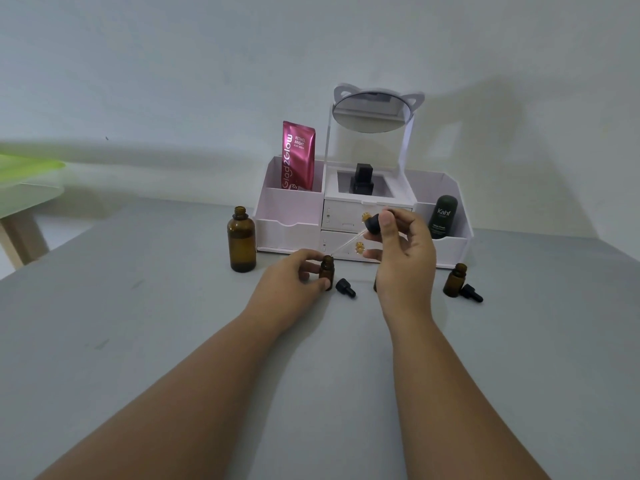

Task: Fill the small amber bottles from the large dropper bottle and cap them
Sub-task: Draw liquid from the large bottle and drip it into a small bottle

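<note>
The large amber bottle (241, 242) stands uncapped at the left of the grey table. My left hand (292, 275) grips a small amber bottle (327, 270) upright on the table. My right hand (403, 251) pinches the black bulb of the large dropper (375, 225); its glass pipette slants down-left, its tip at the small bottle's mouth. A black dropper cap (345, 287) lies just right of that bottle. Another small amber bottle (455, 279) stands open at the right with its black cap (471, 293) beside it. Behind my right wrist a dark edge of something shows.
A white organiser (294, 216) with a cat-ear mirror (372, 112) stands against the wall behind the bottles; it holds a pink sachet (298, 155), a black bottle (362, 180) and a dark green bottle (443, 216). A light wooden table (24, 188) stands at far left.
</note>
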